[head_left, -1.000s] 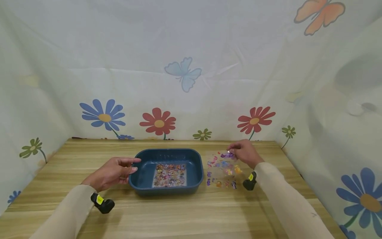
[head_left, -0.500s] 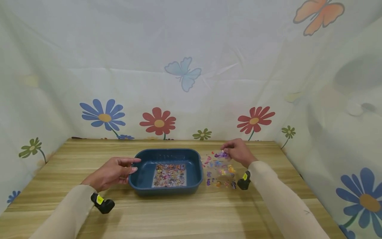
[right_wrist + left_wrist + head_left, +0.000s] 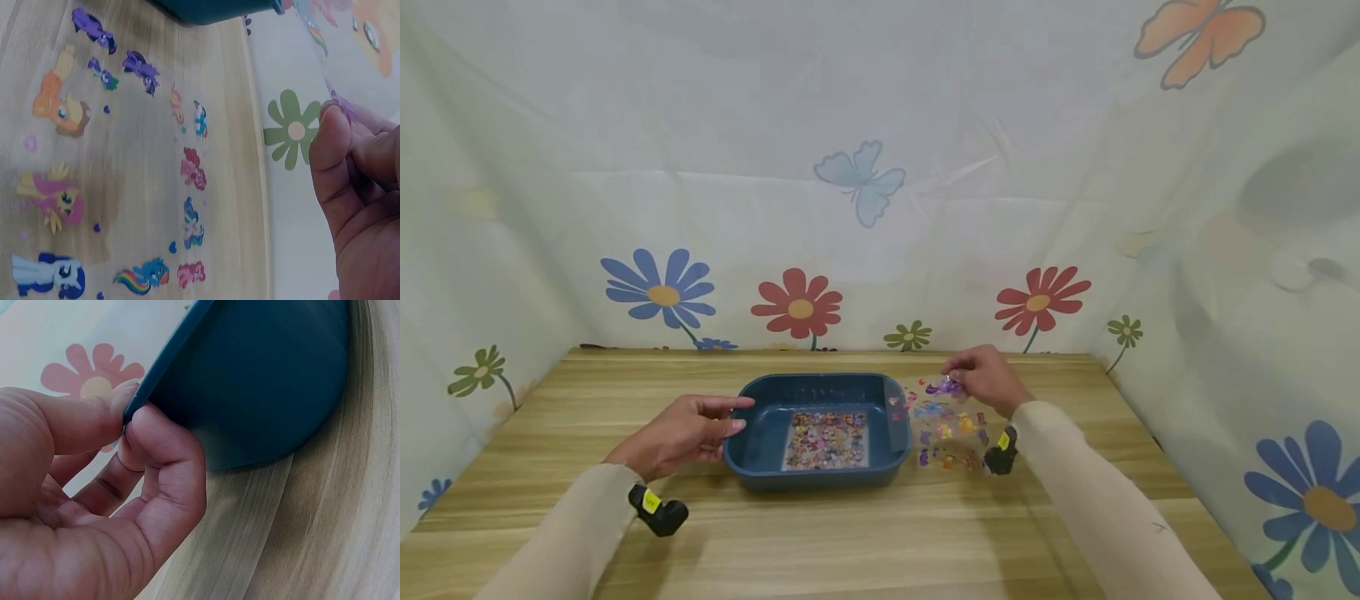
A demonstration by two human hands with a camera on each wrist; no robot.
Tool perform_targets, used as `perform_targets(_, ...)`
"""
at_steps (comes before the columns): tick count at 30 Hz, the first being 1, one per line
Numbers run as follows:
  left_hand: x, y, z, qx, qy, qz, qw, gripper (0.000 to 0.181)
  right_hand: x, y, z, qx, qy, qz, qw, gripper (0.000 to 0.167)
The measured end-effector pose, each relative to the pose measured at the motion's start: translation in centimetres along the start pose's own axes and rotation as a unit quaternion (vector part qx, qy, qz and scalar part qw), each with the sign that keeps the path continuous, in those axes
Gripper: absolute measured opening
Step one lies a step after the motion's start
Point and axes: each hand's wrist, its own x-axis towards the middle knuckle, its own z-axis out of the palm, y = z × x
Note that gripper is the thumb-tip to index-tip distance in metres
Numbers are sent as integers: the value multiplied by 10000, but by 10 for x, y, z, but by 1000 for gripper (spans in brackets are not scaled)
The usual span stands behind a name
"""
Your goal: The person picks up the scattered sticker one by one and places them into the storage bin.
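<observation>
My left hand (image 3: 681, 433) pinches the left rim of a dark blue plastic basin (image 3: 820, 479) between thumb and fingers. Seen from the left wrist, the thumb lies outside the basin wall (image 3: 250, 375). Inside the basin lies a sheet of small colourful stickers (image 3: 827, 442). To the basin's right, my right hand (image 3: 988, 379) pinches the edge of a clear sticker sheet (image 3: 932, 408) with cartoon ponies, raised and partly over the basin's right rim. In the right wrist view the fingertips (image 3: 334, 134) hold this sheet, mostly out of frame. Beneath it another clear pony sticker sheet (image 3: 59, 112) lies on the table.
The wood-grain table (image 3: 820, 542) ends at a white cloth backdrop (image 3: 722, 217) printed with flowers and butterflies, which also encloses both sides. A black wrist camera (image 3: 658, 511) is strapped to the left sleeve, another camera (image 3: 1002, 452) to the right.
My right hand has moved left with the clear sticker sheet, bringing its left edge over the basin's right rim. The left hand and the basin have stayed put.
</observation>
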Motion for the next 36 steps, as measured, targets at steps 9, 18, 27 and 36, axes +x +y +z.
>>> perform_targets(9, 0, -2, 0, -2, 11, 11, 10000, 65, 4, -6, 9, 149, -14, 24, 9999, 22)
perform_targets(18, 1, -1, 0, 34, 134, -86, 9999, 65, 7, -14, 16, 167, -125, -16, 9998, 22)
perform_targets(27, 1, -1, 0, 16, 56, -23, 10000, 63, 13, -25, 28, 299, -227, 196, 9991, 22)
perform_targets(36, 1, -1, -1, 6, 33, 8, 10000, 63, 15, -35, 36, 281, -355, 49, 9990, 23)
